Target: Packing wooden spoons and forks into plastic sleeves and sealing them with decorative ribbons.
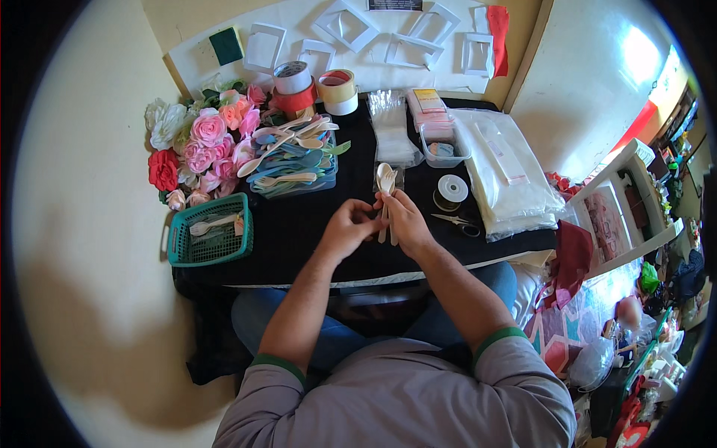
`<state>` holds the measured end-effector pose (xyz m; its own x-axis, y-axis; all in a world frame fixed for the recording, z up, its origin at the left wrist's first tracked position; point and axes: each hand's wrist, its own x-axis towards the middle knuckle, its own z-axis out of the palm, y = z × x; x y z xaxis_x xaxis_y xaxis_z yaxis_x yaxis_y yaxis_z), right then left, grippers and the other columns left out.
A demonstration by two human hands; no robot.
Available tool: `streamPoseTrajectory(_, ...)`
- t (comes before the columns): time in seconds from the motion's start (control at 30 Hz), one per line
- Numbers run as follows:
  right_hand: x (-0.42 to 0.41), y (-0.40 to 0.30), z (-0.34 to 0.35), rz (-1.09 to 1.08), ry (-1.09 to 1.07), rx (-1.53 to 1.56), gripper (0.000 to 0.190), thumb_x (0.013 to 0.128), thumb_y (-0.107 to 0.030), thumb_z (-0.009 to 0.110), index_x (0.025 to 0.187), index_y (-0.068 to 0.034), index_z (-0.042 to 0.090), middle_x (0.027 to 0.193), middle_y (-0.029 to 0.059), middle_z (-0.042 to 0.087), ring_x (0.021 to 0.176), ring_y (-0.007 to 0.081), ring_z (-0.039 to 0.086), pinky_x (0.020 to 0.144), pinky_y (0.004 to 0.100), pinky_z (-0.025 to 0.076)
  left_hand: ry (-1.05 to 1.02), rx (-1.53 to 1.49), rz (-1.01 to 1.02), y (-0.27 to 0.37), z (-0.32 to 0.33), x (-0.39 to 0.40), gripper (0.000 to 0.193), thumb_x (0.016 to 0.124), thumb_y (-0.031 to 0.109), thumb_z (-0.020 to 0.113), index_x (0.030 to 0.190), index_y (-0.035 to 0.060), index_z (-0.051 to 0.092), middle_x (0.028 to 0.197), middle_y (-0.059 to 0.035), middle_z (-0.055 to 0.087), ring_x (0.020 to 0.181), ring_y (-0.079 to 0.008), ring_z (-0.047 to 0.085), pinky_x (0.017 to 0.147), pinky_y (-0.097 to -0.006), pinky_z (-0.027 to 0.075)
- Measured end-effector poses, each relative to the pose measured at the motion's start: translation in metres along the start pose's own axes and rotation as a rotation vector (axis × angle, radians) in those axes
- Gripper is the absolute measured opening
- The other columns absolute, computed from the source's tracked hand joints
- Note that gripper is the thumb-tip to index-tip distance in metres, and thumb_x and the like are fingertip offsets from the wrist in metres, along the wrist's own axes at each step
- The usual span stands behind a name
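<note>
Upright between my hands are a cream plastic spoon (383, 169) and a matching fork (390, 179), side by side with their handles pointing towards me. My right hand (408, 221) grips both just below their heads. The thumb and fingers of my left hand (348, 228) close around the handles lower down, and some fingertips are hidden behind them. Beyond the spoon and fork, a small clear plastic sleeve (399, 177) lies on the black cloth (302, 235). Right of my right hand are a spool of dark cord or ribbon (452, 189) and scissors (456, 222).
A teal basket (246, 241) holds a wrapped fork (213, 225). Loose cutlery (291, 159) overfills a plastic tub, beside artificial flowers (207, 134). Tape rolls (337, 89), clear sleeves (389, 126), a small clear container (445, 159) and plastic bags (498, 185) occupy the table.
</note>
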<state>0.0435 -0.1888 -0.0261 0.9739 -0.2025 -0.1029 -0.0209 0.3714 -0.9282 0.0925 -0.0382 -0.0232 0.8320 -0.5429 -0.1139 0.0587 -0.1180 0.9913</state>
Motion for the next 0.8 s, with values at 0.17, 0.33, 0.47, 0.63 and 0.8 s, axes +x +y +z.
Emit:
streamPoseTrajectory(0.17, -0.008, -0.022, 0.001, 0.093, -0.115, -0.322, 0.024, 0.102, -0.030, 0.048, 0.104, -0.007, 0.057, 0.077, 0.0002, 0.056, 0.068, 0.0087, 0.054, 0.063, 0.0248, 0.046, 0.013, 0.098, 0.087, 0.036, -0.019, 0.003, 0.052, 0.089, 0.040, 0.068, 0.120, 0.0014, 0.053, 0.084, -0.0010, 0.057, 0.069, -0.0073, 0.054, 0.053, -0.0219, 0.047)
streamPoseTrajectory(0.33, -0.019, -0.032, 0.003, 0.134, -0.244, -0.567, 0.027, 0.102, -0.032, 0.048, 0.107, -0.007, 0.057, 0.077, 0.0000, 0.057, 0.067, 0.0074, 0.053, 0.060, 0.0233, 0.045, -0.028, 0.145, 0.208, 0.040, -0.019, 0.006, 0.036, 0.097, 0.039, 0.057, 0.115, 0.0075, 0.061, 0.080, 0.0006, 0.058, 0.064, -0.0054, 0.053, 0.048, -0.0198, 0.041)
streamPoseTrajectory(0.47, -0.021, -0.036, -0.004, 0.153, -0.257, -0.555, 0.033, 0.101, -0.034, 0.050, 0.116, -0.005, 0.057, 0.078, 0.0004, 0.058, 0.065, 0.0074, 0.053, 0.058, 0.0235, 0.045, 0.002, 0.121, 0.190, 0.026, -0.018, 0.006, 0.032, 0.101, 0.036, 0.051, 0.113, 0.0091, 0.062, 0.075, 0.0006, 0.056, 0.060, -0.0050, 0.051, 0.046, -0.0201, 0.039)
streamPoseTrajectory(0.63, -0.027, -0.041, -0.015, 0.137, -0.250, -0.667, 0.041, 0.097, -0.039, 0.056, 0.117, -0.004, 0.059, 0.078, 0.0022, 0.061, 0.059, 0.0091, 0.053, 0.055, 0.0251, 0.045, 0.125, 0.107, 0.162, 0.016, -0.014, 0.004, 0.030, 0.101, 0.035, 0.050, 0.112, 0.0094, 0.061, 0.068, 0.0016, 0.051, 0.055, -0.0046, 0.049, 0.045, -0.0204, 0.039)
streamPoseTrajectory(0.8, -0.029, -0.042, -0.031, 0.151, -0.096, -0.772, 0.039, 0.095, -0.042, 0.059, 0.103, -0.004, 0.066, 0.072, 0.0006, 0.061, 0.055, 0.0083, 0.051, 0.053, 0.0242, 0.042, 0.193, -0.028, 0.138, -0.002, -0.018, 0.005, 0.027, 0.100, 0.036, 0.052, 0.109, 0.0110, 0.060, 0.067, 0.0023, 0.051, 0.054, -0.0043, 0.048, 0.045, -0.0200, 0.039)
